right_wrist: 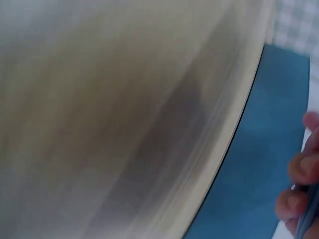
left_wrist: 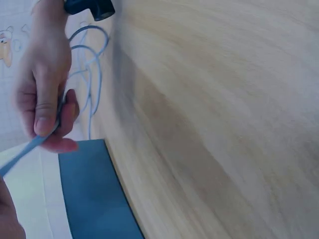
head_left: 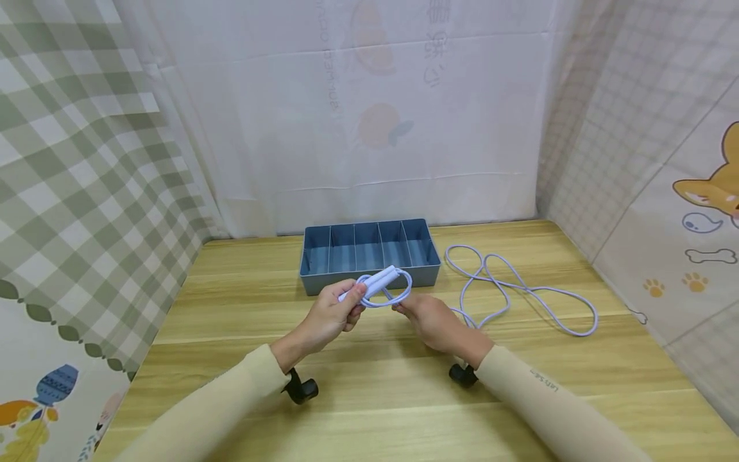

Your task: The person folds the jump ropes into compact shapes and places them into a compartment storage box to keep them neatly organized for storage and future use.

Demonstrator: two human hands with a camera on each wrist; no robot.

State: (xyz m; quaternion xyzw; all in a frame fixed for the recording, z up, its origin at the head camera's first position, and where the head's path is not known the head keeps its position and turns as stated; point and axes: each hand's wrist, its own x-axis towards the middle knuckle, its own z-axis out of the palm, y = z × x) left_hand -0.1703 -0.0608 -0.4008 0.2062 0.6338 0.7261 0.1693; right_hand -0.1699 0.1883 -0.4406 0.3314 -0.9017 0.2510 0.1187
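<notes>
A lavender skipping rope is held between both hands, its smooth pale handle part slanting up to the right with cord looped round it. My left hand grips the handle and loops, thumb on top. Close by on the right, my right hand pinches a length of the cord; in the left wrist view the right hand has thumb and fingers on the taut cord. In the right wrist view, curled fingers show at the edge beside cord; whose they are I cannot tell.
A blue-grey box with several compartments stands behind the hands at the table's back. More of the cord lies in loose loops on the wooden table to the right. Patterned cloth hangs around three sides.
</notes>
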